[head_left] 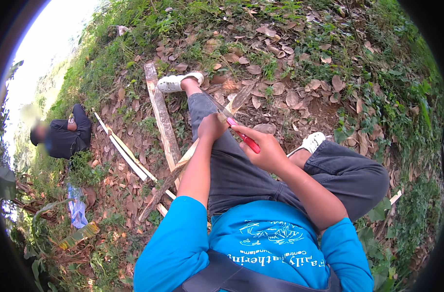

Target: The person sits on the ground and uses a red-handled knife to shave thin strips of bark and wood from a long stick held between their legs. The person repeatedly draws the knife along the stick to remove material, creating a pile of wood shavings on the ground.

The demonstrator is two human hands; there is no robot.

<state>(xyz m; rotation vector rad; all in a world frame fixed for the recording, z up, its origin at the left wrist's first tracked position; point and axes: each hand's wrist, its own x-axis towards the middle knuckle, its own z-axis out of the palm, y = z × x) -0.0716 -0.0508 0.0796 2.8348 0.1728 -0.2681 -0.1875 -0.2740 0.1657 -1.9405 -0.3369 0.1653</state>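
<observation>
Right hand (268, 151) grips red-handled knife (248, 141), blade indistinct; left hand (211, 127) clasps stick (192, 158).

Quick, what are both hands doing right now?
Left hand: closed around the long split bamboo stick.
Right hand: closed on the red-handled knife.

The knife (241, 134) blade hides behind the left hand (211, 127); at the frame's left, another person (63, 136) has a blurred face, legs hidden in grass.
</observation>
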